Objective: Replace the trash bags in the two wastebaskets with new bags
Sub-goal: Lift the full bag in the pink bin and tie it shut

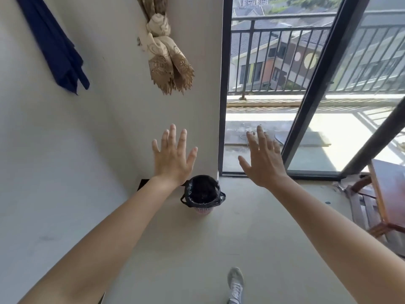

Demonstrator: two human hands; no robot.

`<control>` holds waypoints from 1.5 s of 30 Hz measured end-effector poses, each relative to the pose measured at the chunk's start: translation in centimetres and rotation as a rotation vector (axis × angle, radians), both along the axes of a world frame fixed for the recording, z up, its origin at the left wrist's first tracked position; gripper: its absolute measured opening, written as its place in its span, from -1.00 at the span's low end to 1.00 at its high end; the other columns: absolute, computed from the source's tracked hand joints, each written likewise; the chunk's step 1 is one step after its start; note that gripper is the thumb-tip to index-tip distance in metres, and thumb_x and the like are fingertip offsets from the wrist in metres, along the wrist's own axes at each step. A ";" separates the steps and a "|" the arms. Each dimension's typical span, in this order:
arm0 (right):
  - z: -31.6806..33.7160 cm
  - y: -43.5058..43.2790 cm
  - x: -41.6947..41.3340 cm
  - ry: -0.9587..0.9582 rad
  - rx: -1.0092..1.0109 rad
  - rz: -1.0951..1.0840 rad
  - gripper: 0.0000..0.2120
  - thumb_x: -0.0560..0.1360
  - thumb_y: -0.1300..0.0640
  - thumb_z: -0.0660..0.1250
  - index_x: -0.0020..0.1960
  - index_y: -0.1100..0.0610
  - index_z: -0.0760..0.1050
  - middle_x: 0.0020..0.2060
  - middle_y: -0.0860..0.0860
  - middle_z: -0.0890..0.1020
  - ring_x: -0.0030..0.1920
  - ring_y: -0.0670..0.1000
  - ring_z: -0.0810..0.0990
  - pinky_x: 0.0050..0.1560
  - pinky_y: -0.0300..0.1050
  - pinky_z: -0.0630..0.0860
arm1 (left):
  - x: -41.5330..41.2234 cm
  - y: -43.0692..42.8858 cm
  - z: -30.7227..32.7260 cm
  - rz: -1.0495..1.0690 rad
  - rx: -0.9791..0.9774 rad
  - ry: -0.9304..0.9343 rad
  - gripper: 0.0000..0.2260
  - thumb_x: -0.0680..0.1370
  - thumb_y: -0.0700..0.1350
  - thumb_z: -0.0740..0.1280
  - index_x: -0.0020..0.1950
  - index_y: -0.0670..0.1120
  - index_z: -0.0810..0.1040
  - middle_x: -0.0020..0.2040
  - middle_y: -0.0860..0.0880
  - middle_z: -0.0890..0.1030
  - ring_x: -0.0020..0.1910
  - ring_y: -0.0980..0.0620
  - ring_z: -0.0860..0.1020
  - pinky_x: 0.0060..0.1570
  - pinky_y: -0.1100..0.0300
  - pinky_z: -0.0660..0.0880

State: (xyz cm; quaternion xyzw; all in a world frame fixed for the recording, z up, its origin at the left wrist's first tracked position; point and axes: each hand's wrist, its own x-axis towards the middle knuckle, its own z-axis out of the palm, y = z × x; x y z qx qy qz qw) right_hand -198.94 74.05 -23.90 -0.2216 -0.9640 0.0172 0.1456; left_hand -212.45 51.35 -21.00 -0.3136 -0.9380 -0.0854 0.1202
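Observation:
A small pink lattice wastebasket (202, 210) stands on the floor in the corner by the wall and the window frame. A black trash bag (202, 191) lines it, its edge folded over the rim with loops sticking out at both sides. My left hand (173, 157) is held out in the air above and left of the basket, fingers spread, holding nothing. My right hand (264, 162) is stretched out above and right of the basket, fingers also spread and empty. Only one wastebasket is in view.
A white wall runs along the left with a dark blue cloth (54, 44) and a tied beige curtain (167, 53) hanging on it. Dark-framed sliding glass doors (311, 102) open to a balcony. Wooden furniture (385, 200) stands at the right. My shoe (235, 284) is on the grey floor.

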 end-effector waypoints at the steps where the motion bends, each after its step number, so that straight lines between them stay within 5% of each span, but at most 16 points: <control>1: -1.0 1.5 -2.4 -0.002 -0.011 0.000 -0.26 0.58 -0.21 0.18 0.61 0.10 0.00 0.61 0.20 -0.06 0.58 0.27 0.02 0.54 0.24 -0.02 | -2.0 1.4 -0.9 0.016 -0.002 -0.018 -0.41 0.63 0.23 -0.06 0.61 -0.03 0.05 0.62 -0.16 -0.01 0.58 -0.14 0.01 0.48 -0.26 -0.01; 15: -13.3 13.1 -27.7 -0.225 -0.189 -0.040 -0.24 0.59 -0.26 0.08 0.63 0.01 -0.17 0.62 0.14 -0.12 0.60 0.18 -0.07 0.55 0.26 -0.04 | -27.4 14.1 -10.8 0.123 -0.112 -0.261 -0.42 0.64 0.23 -0.04 0.61 0.00 0.04 0.61 -0.17 -0.13 0.56 -0.16 0.04 0.48 -0.22 0.05; 28: -54.0 11.0 -30.6 -0.377 -0.525 -0.370 -0.19 0.55 -0.38 0.02 0.60 -0.06 -0.26 0.61 0.16 -0.02 0.58 0.22 0.01 0.51 0.28 0.06 | -33.3 14.7 -53.3 0.248 -0.098 -0.710 -0.43 0.65 0.19 0.01 0.60 -0.03 0.05 0.61 -0.15 -0.19 0.56 -0.16 0.03 0.44 -0.18 0.09; 33: -67.1 10.6 -32.7 -0.162 -0.800 -0.576 -0.20 0.56 -0.39 0.00 0.62 -0.01 -0.17 0.58 0.20 0.04 0.57 0.22 0.05 0.51 0.20 0.06 | -35.0 13.7 -68.2 0.501 0.305 -0.913 -0.45 0.64 0.15 0.08 0.57 -0.08 0.17 0.58 -0.10 0.17 0.53 -0.09 0.19 0.44 -0.03 0.17; 37: -74.9 11.9 -34.8 0.128 -1.086 -0.869 -0.18 0.54 -0.39 0.08 0.63 0.00 -0.09 0.57 0.19 0.10 0.55 0.21 0.12 0.49 0.19 0.09 | -36.6 12.9 -77.5 0.864 0.563 -1.049 -0.46 0.61 0.17 0.06 0.46 -0.16 0.28 0.38 -0.11 0.40 0.24 -0.19 0.41 0.18 -0.02 0.34; 41: -81.2 14.7 -35.9 0.339 -1.487 -1.208 0.02 0.35 -0.58 0.11 0.62 -0.04 -0.05 0.58 0.09 0.13 0.52 0.26 0.20 0.43 0.25 0.22 | -38.1 12.8 -84.3 0.967 0.778 -1.323 -0.41 0.58 0.30 0.05 0.44 -0.07 0.32 0.32 -0.12 0.43 0.22 -0.14 0.41 0.25 -0.12 0.39; 43: -84.3 15.7 -35.9 0.336 -1.673 -1.118 0.17 0.14 -0.69 0.10 0.58 -0.05 0.15 0.54 0.02 0.27 0.42 0.22 0.39 0.32 0.23 0.40 | -38.9 12.9 -86.6 0.914 0.877 -1.402 -0.40 0.57 0.36 0.01 0.37 -0.06 0.35 0.27 -0.15 0.50 0.23 -0.15 0.45 0.22 -0.18 0.38; 45: -86.6 16.5 -36.1 0.363 -1.801 -0.908 0.05 0.13 -0.69 0.10 0.42 -0.08 0.43 0.35 0.03 0.55 0.23 0.16 0.60 0.19 0.16 0.53 | -39.9 13.1 -88.2 0.846 0.961 -1.434 -0.38 0.56 0.38 0.01 0.33 -0.09 0.40 0.18 -0.13 0.58 0.19 -0.14 0.52 0.25 -0.18 0.39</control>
